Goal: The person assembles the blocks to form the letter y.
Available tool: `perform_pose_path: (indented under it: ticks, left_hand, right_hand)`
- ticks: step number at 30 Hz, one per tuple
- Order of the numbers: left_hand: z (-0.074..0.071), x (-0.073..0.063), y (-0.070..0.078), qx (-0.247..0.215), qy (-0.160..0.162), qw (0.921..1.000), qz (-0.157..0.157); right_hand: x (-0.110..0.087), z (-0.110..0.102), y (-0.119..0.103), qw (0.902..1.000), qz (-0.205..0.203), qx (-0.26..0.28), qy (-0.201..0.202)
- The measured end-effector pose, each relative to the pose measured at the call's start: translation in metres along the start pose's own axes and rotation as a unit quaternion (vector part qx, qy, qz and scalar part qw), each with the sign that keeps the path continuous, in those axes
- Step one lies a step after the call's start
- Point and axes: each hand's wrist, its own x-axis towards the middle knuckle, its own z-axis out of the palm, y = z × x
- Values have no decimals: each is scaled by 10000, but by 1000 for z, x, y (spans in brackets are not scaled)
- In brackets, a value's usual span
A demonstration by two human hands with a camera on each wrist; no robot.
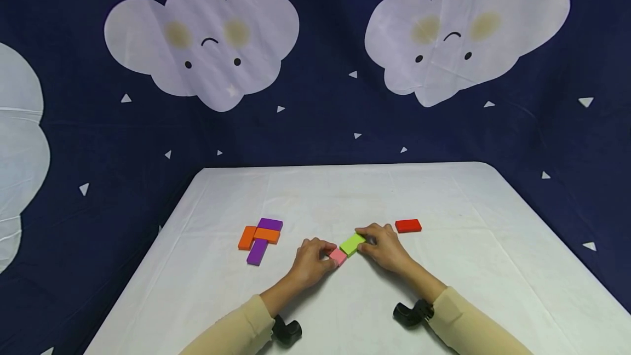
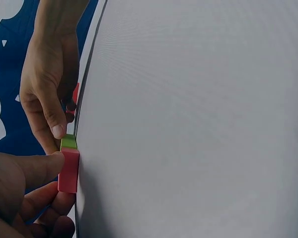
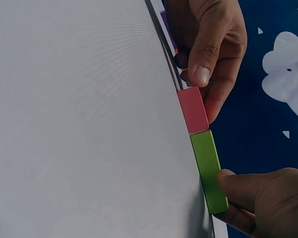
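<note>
My left hand (image 1: 312, 261) pinches a pink block (image 1: 338, 256) between thumb and fingers on the white table. Just up and to the right, my right hand (image 1: 384, 246) pinches a lime green block (image 1: 352, 244) the same way. The two flat blocks meet end to end, in a slanting line. In the right wrist view the pink block (image 3: 193, 109) touches the end of the green block (image 3: 209, 171). From the left wrist, the pink block (image 2: 68, 171) stands in front and hides most of the green one (image 2: 68, 141).
Left of the hands, two orange blocks (image 1: 247, 238) and two purple blocks (image 1: 257, 252) lie against each other. A red block (image 1: 408, 226) lies beyond the right hand. The white table (image 1: 335, 196) ends at a dark blue cloth (image 1: 325, 125) with clouds.
</note>
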Motion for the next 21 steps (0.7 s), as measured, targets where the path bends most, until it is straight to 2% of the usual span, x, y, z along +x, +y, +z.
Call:
perform_pose_path:
  ticks: [8,15,21]
  left_hand:
    - [3,0,2,43,79,9999,109]
    - [4,1,4,76,75,9999,17]
    - [5,1,5,112,149,9997,130]
  right_hand:
    - [2,1,1,9999,-74,76,-15]
    - [3,2,2,10000,2,36,-69]
    - [4,2,2,9999,-35,39,-99]
